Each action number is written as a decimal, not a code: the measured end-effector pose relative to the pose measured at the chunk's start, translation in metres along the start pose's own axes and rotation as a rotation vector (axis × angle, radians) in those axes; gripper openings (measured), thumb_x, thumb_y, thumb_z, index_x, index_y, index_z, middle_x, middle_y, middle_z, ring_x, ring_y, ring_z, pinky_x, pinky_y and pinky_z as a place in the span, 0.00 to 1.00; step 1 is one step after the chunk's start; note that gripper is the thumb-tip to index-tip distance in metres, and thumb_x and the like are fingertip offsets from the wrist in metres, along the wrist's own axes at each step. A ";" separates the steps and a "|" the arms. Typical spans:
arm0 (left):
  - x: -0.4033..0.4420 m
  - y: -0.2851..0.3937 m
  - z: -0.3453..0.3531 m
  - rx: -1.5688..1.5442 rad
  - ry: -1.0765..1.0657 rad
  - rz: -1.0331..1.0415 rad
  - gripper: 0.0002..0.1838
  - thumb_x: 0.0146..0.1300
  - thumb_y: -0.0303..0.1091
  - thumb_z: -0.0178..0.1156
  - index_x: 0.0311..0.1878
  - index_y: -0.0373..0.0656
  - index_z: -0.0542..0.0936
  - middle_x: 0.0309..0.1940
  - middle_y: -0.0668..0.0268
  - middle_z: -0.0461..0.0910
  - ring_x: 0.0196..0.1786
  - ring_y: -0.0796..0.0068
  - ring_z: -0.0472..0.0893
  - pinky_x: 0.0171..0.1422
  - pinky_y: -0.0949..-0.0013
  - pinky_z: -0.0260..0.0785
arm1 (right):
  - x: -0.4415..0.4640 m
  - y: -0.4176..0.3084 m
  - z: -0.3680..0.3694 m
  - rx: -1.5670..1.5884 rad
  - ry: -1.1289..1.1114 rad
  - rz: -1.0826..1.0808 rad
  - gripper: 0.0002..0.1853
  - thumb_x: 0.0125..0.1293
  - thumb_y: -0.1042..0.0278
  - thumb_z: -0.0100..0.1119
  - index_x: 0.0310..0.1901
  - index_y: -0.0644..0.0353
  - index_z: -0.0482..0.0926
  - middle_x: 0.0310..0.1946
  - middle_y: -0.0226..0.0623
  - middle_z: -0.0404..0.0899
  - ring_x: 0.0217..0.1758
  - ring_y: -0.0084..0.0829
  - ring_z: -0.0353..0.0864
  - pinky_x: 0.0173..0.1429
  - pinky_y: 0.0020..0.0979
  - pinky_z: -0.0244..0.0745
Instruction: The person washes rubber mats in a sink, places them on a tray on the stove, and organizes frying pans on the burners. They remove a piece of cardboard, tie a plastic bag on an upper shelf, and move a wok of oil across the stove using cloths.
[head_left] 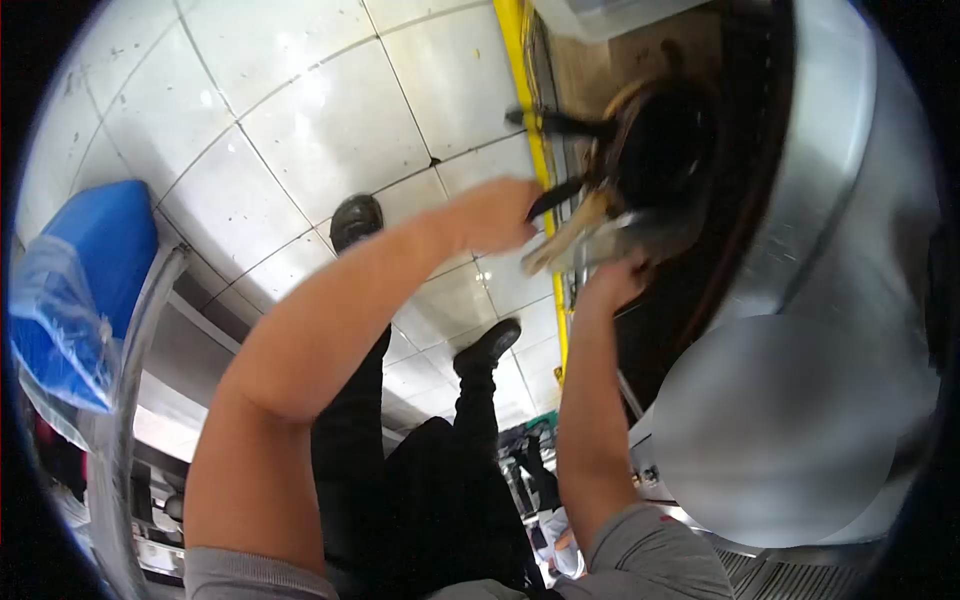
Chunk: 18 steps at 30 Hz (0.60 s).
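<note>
My left hand [500, 215] is closed round the end of a black handle [558, 197] that points to a dark round pan [668, 145]. A second black handle [562, 123] sticks out to the left of the pan. Just below the pan, my right hand [622, 280] is closed at a blurred, shiny, partly see-through item [625, 238]; what its fingers grip is not clear. A pale wood-coloured utensil [568, 237] slants between my two hands.
A yellow edge strip [541, 150] borders the work area. Curved steel [840, 150] stands at the right. At the left are a blue container [115, 235] with clear plastic and a metal rail [135, 370]. My shoes are on white floor tiles [320, 110].
</note>
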<state>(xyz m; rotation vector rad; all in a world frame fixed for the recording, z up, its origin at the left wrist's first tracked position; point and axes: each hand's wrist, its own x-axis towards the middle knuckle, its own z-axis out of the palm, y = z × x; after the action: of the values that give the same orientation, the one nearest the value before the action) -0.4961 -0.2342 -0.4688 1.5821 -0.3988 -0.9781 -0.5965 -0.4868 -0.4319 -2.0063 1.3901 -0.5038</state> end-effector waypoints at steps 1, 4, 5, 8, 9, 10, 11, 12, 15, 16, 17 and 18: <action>-0.030 0.013 0.002 0.010 -0.018 -0.037 0.17 0.61 0.36 0.69 0.46 0.35 0.77 0.36 0.42 0.83 0.45 0.34 0.83 0.50 0.43 0.74 | -0.037 -0.018 -0.024 0.053 0.032 0.166 0.34 0.81 0.51 0.53 0.71 0.79 0.68 0.70 0.73 0.70 0.73 0.59 0.75 0.75 0.44 0.74; -0.126 0.045 0.016 -0.025 0.045 -0.075 0.16 0.61 0.34 0.68 0.46 0.35 0.77 0.35 0.42 0.83 0.45 0.33 0.82 0.48 0.43 0.74 | -0.087 -0.001 -0.130 -0.261 -0.219 -0.038 0.30 0.84 0.50 0.49 0.63 0.78 0.72 0.59 0.71 0.75 0.58 0.56 0.78 0.67 0.47 0.71; -0.157 0.054 0.020 -0.038 0.068 -0.073 0.16 0.61 0.33 0.68 0.47 0.35 0.77 0.36 0.42 0.82 0.45 0.33 0.82 0.48 0.43 0.74 | -0.111 -0.017 -0.157 -0.362 -0.255 -0.082 0.27 0.84 0.51 0.48 0.57 0.76 0.73 0.52 0.64 0.77 0.51 0.54 0.76 0.62 0.48 0.71; -0.252 0.109 0.018 -0.149 0.152 -0.129 0.18 0.62 0.30 0.68 0.54 0.35 0.79 0.39 0.44 0.83 0.45 0.46 0.84 0.50 0.50 0.75 | -0.178 -0.097 -0.241 -0.388 -0.559 -0.050 0.18 0.85 0.56 0.48 0.50 0.67 0.73 0.42 0.44 0.77 0.46 0.36 0.77 0.55 0.37 0.74; -0.280 0.132 0.020 -0.219 0.191 -0.129 0.19 0.62 0.28 0.68 0.55 0.35 0.79 0.39 0.46 0.83 0.44 0.53 0.85 0.50 0.53 0.75 | -0.191 -0.130 -0.270 -0.374 -0.678 0.007 0.16 0.84 0.57 0.51 0.52 0.65 0.74 0.42 0.42 0.77 0.45 0.35 0.77 0.56 0.38 0.75; -0.307 0.144 0.028 -0.225 0.247 -0.196 0.16 0.62 0.30 0.68 0.51 0.34 0.78 0.38 0.44 0.82 0.44 0.46 0.84 0.50 0.51 0.75 | -0.204 -0.172 -0.298 -0.383 -0.763 -0.129 0.15 0.83 0.57 0.54 0.54 0.63 0.74 0.42 0.41 0.77 0.46 0.34 0.77 0.54 0.38 0.75; -0.334 0.154 0.036 -0.226 0.299 -0.265 0.15 0.61 0.31 0.68 0.46 0.33 0.78 0.37 0.43 0.81 0.44 0.39 0.83 0.50 0.49 0.74 | -0.212 -0.199 -0.327 -0.303 -0.828 -0.107 0.14 0.81 0.58 0.58 0.54 0.61 0.75 0.41 0.40 0.77 0.46 0.33 0.77 0.53 0.37 0.75; -0.360 0.176 0.036 -0.152 0.333 -0.289 0.14 0.62 0.31 0.68 0.45 0.34 0.77 0.35 0.46 0.81 0.43 0.43 0.83 0.49 0.51 0.73 | -0.215 -0.242 -0.354 -0.251 -0.895 -0.131 0.14 0.80 0.59 0.60 0.54 0.62 0.76 0.41 0.40 0.77 0.45 0.33 0.77 0.53 0.36 0.75; -0.441 0.206 0.042 -0.081 0.428 -0.236 0.09 0.63 0.26 0.65 0.42 0.37 0.76 0.27 0.59 0.77 0.31 0.62 0.82 0.37 0.59 0.72 | -0.206 -0.358 -0.441 -0.079 -0.960 -0.275 0.15 0.77 0.61 0.66 0.53 0.62 0.76 0.42 0.38 0.76 0.45 0.32 0.76 0.53 0.34 0.74; -0.454 0.259 0.035 -0.152 0.433 -0.337 0.06 0.64 0.24 0.64 0.42 0.39 0.76 0.25 0.64 0.76 0.27 0.70 0.78 0.31 0.63 0.69 | -0.189 -0.381 -0.466 -0.040 -0.853 -0.536 0.14 0.74 0.64 0.68 0.53 0.62 0.77 0.43 0.39 0.76 0.45 0.34 0.77 0.53 0.34 0.74; -0.471 0.317 0.035 -0.223 0.436 -0.447 0.05 0.66 0.23 0.62 0.41 0.41 0.75 0.24 0.69 0.74 0.22 0.77 0.75 0.25 0.68 0.65 | -0.168 -0.389 -0.490 -0.053 -0.758 -0.692 0.14 0.72 0.65 0.69 0.52 0.62 0.77 0.43 0.40 0.76 0.45 0.37 0.77 0.53 0.35 0.74; -0.468 0.350 0.046 -0.332 0.496 -0.414 0.04 0.68 0.22 0.59 0.42 0.43 0.76 0.23 0.72 0.75 0.17 0.84 0.70 0.18 0.75 0.60 | -0.134 -0.391 -0.510 -0.042 -0.689 -0.551 0.13 0.71 0.66 0.69 0.51 0.61 0.79 0.44 0.42 0.76 0.45 0.40 0.78 0.52 0.37 0.75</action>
<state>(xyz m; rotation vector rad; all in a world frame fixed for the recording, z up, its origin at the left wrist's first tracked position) -0.7188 -0.0223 0.0303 1.5581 0.4301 -0.8597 -0.6990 -0.4143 0.2125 -2.2814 0.4353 0.0173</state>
